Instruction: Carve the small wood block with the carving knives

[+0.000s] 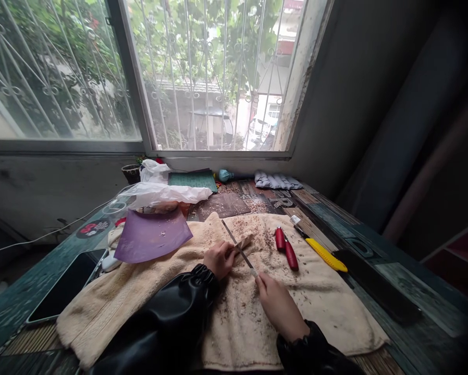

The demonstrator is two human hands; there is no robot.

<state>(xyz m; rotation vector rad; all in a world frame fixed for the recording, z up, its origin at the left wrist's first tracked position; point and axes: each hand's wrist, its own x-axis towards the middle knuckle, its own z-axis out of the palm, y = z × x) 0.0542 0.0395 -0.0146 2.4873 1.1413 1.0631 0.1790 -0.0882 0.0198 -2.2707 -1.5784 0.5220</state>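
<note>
My left hand (pixel 220 259) is closed on a small piece of wood (pixel 245 241), pinching it just above the towel. Across that piece lies a long thin metal file (pixel 230 232), touching it and slanting up to the left. Its near end is in my right hand (pixel 276 302), whose fingers wrap round it and hide the grip. Beneath both hands spreads a beige towel (pixel 320 307) strewn with wood shavings. To the right of the file, two red-handled carving tools (pixel 285 249) rest on the towel. Black shiny sleeves cover both forearms.
A yellow utility knife (pixel 325 255) and a dark flat block (pixel 378 286) lie at right. On the left are purple sandpaper (pixel 156 237) and a tablet (pixel 68 284). White plastic (pixel 167 194), a green mat (pixel 193 180) and a grey padded bundle (pixel 278 180) sit below the window.
</note>
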